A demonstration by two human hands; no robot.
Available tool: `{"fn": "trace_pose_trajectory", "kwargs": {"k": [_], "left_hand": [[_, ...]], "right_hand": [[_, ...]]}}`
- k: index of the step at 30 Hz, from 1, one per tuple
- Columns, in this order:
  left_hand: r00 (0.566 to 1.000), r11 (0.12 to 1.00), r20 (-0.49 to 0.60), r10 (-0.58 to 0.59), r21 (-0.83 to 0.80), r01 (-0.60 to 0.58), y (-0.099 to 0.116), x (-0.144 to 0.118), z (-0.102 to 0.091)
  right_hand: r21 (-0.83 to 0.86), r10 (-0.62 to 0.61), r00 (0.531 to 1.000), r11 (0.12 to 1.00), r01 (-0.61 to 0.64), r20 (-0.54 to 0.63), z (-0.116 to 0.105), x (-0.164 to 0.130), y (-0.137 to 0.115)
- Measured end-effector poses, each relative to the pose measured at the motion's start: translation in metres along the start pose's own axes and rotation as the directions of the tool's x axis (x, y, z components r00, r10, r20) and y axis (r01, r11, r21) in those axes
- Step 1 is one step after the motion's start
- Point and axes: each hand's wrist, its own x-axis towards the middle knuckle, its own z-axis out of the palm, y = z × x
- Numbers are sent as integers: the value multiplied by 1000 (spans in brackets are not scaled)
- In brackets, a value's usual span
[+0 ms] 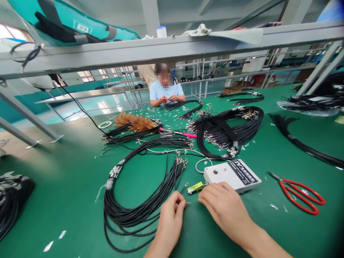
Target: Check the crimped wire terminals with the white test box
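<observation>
My left hand (172,216) is closed in a pinch on a thin black cable; a pale tip sticks out past the fingers. A coiled bundle of black cables (139,211) with bared copper ends lies just left of and behind it. My right hand (225,208) is beside the front of a white tester box (221,175) with a knob and a black label. Its fingers are pressed together, and whatever they may hold is hidden. A yellow-green clip (195,187) projects from the box's left side, close to the right fingertips.
Red-handled scissors (301,195) lie right of the box. More black cable bundles (228,125), a pink-handled tool (189,135) and a brown feathery duster (134,122) lie farther back. Scraps dot the green table (80,215). A person (166,91) sits opposite, beneath an overhead shelf (113,53).
</observation>
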Motion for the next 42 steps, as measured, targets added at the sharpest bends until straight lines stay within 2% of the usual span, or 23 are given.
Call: {"fn": "trace_pose_trajectory", "kwargs": {"k": [4,7,12,17,20,36,42], "left_hand": [[991,999,-133,32,36,-27,-3,21,-10],[983,1000,-181,22,-2,-23,-5,34,-14],[991,991,-122,-48,-128,32,-1,34,-14],[995,981,-57,-79,-179,68,8,24,-3],[995,978,-57,-87,-192,75,10,22,3],[991,991,-116,-64,-126,49,-7,28,15],[992,996,-115,-46,-81,37,-5,30,20]], "right_hand": [[-104,-31,999,994,30,-10,0,7,13],[-163,-89,996,983,88,0,8,9,20],[-227,-129,992,965,129,15,17,6,26],[-279,-99,993,954,112,59,19,9,24],[-303,-94,992,946,114,80,22,11,25],[-313,-93,979,939,146,180,19,27,31],[-293,-70,980,948,124,188,20,28,30]]}}
